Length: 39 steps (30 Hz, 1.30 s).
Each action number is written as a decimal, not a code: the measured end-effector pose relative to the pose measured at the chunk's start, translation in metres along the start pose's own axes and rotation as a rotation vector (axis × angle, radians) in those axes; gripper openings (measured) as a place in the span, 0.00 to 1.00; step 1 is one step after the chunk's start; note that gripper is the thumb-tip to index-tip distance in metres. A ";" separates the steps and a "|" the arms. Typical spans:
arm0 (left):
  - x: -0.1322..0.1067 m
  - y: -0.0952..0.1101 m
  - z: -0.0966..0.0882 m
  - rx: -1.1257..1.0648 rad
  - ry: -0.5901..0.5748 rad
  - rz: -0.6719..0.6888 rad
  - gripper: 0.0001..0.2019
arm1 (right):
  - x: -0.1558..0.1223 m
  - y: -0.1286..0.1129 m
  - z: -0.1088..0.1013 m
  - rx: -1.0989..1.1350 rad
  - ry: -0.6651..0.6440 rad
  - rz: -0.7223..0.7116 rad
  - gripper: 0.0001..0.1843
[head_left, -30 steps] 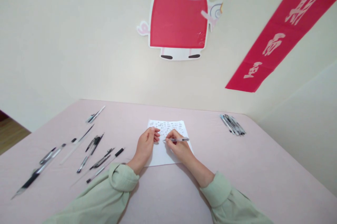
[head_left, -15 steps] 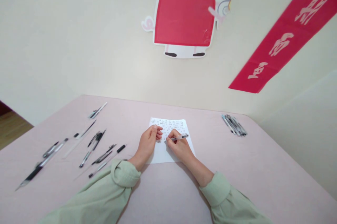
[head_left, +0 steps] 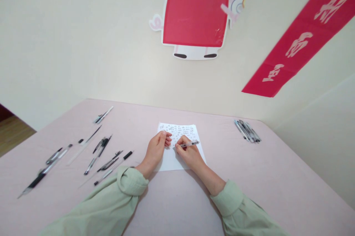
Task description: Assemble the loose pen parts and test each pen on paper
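R hand (head_left: 191,155): grips clear pen (head_left: 192,143); L hand (head_left: 155,149): lax, no obj. visible, best weighting L edge of paper (head_left: 172,162) f/ steady strokes.

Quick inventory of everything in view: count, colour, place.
Table: 1, pink, below
Paper: 1, white with writing, table middle
Held pen: 1, clear, black, over paper
Grouped pens: several, black, clear, right rear
Loose pens and parts: several, black, clear, white, left
Wall: at least 1, cream, behind
Cutout: 1, red-pink, wall
Banner: 1, red, wall right
Floor: 1, brown, left
Sleeves: 2, green, lower frame
Left hand: 1, bare, at paper
Right hand: 1, bare, holding pen
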<state>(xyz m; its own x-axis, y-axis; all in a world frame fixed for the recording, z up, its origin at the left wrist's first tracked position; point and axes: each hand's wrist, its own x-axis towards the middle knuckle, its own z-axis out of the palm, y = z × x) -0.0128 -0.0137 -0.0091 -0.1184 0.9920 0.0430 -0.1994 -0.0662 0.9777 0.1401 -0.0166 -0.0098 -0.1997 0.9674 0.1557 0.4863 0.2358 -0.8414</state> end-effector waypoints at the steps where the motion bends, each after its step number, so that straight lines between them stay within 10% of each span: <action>1: 0.000 0.001 0.000 -0.011 0.003 -0.010 0.15 | 0.000 0.000 0.000 0.001 -0.004 0.001 0.07; 39: 0.001 -0.002 -0.001 0.092 -0.025 0.028 0.20 | 0.001 -0.001 -0.002 -0.037 0.038 -0.022 0.07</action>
<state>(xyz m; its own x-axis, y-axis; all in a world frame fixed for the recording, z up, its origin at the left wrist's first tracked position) -0.0135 -0.0124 -0.0115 -0.0986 0.9924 0.0742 -0.1062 -0.0847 0.9907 0.1411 -0.0151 -0.0082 -0.1787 0.9645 0.1945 0.5129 0.2600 -0.8181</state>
